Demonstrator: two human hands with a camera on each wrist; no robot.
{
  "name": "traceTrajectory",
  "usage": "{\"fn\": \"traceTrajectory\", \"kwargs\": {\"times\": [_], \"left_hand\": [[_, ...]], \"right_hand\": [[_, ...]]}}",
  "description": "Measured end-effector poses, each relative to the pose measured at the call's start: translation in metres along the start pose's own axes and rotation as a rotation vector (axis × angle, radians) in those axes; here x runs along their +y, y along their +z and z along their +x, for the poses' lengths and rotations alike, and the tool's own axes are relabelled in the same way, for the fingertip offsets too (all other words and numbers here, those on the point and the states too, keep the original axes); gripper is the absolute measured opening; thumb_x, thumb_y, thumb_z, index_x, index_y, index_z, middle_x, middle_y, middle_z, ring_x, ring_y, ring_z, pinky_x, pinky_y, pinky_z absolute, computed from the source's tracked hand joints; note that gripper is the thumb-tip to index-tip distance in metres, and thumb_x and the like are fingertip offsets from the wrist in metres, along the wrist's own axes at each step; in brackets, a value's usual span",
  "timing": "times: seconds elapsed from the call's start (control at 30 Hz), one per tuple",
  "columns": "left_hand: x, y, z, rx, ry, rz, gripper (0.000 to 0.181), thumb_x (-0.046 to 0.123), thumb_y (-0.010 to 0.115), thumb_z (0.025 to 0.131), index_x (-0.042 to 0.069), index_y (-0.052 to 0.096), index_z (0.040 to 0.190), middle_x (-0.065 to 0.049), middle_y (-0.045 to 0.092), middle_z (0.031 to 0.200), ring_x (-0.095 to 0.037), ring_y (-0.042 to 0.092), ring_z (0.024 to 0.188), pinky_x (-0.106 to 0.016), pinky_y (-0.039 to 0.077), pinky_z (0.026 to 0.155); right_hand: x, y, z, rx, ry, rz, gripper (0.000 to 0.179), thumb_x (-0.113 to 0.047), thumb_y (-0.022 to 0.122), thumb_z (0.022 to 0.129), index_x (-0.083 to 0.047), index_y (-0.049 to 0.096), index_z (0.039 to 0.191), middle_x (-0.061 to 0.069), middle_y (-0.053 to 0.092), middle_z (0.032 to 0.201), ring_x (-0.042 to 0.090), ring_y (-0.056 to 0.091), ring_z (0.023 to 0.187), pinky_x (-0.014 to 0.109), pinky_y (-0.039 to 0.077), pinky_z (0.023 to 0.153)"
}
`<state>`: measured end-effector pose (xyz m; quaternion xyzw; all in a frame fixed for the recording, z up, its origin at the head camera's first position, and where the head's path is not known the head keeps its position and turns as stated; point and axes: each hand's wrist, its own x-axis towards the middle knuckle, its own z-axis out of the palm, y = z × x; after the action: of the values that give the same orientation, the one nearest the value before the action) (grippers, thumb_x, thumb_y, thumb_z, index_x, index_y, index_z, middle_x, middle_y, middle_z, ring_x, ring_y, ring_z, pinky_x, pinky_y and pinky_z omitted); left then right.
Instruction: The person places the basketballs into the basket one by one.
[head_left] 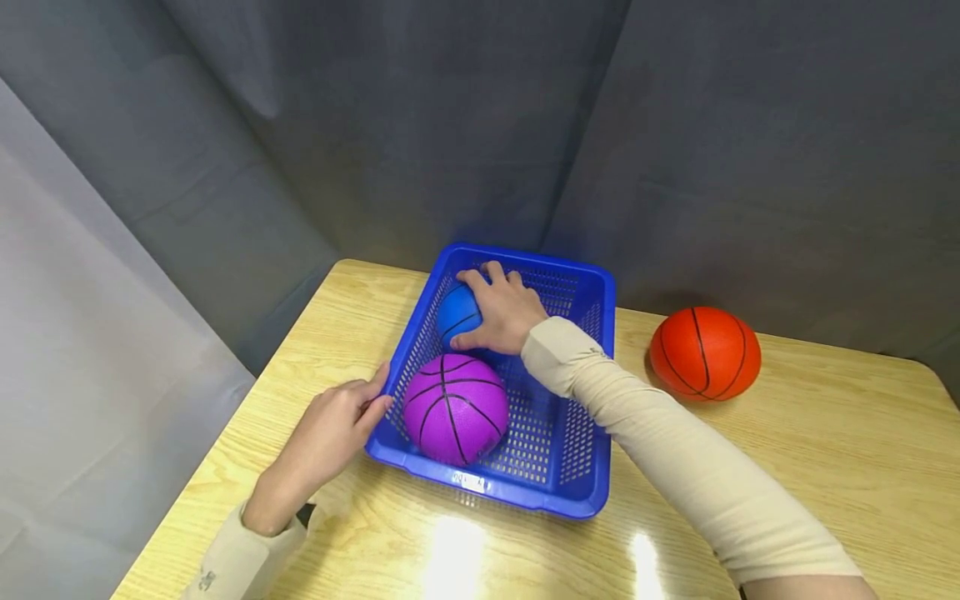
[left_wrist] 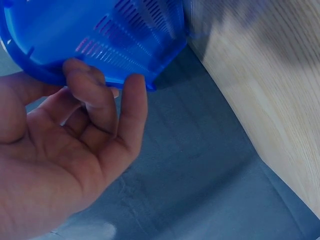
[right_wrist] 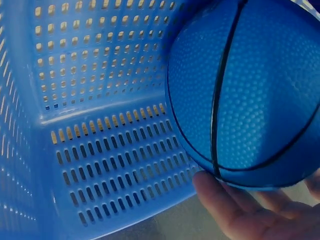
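Note:
A blue plastic basket (head_left: 517,492) with slotted walls stands on the table, holding a purple ball (head_left: 456,408) and a smaller blue ball (head_left: 455,317). My left hand (head_left: 330,429) pinches the basket's left rim between thumb and fingers; in the left wrist view, curled fingers (left_wrist: 92,95) meet the rim. Reaching in from the right, my right hand (head_left: 506,312) grips the blue ball near the back left corner, fingers and thumb spread round its side. The right wrist view shows that ball up close, with the fingertips against its edge and the slotted basket wall beside it.
An orange-red ball (head_left: 705,354) with black lines rests on the wooden table (head_left: 817,433), right of the basket. Dark grey cloth (head_left: 465,125) hangs behind the table's back edge, and paler cloth (head_left: 97,375) hangs at the left.

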<state>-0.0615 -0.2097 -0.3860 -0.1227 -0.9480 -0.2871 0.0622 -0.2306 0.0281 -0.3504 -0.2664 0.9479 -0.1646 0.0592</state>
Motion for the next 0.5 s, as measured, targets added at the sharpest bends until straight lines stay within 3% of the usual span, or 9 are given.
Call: {"fn": "traceTrajectory", "kwargs": {"times": [0.27,0.5], "left_hand": [[-0.001,0.001,-0.001,-0.009,0.010,-0.008,0.046,0.009,0.069,0.108,-0.010,0.060,0.148,0.005,0.051,0.077,-0.015,0.047,0.071,-0.037,0.045,0.068],[-0.005,-0.003,-0.002,-0.018,0.001,-0.010,0.046,0.010,0.067,0.109,-0.010,0.059,0.149,0.005,0.044,0.074,-0.014,0.045,0.069,-0.036,0.043,0.064]], "right_hand": [[0.017,-0.014,-0.014,0.016,0.005,0.077,0.099,-0.058,0.086,0.088,-0.016,0.045,0.167,0.019,0.039,0.165,0.047,0.046,0.142,0.066,0.046,0.108],[0.029,-0.036,-0.026,0.052,0.025,0.125,0.094,-0.058,0.082,0.092,-0.013,0.045,0.166,0.019,0.044,0.162,0.047,0.044,0.145,0.066,0.040,0.115]]}}
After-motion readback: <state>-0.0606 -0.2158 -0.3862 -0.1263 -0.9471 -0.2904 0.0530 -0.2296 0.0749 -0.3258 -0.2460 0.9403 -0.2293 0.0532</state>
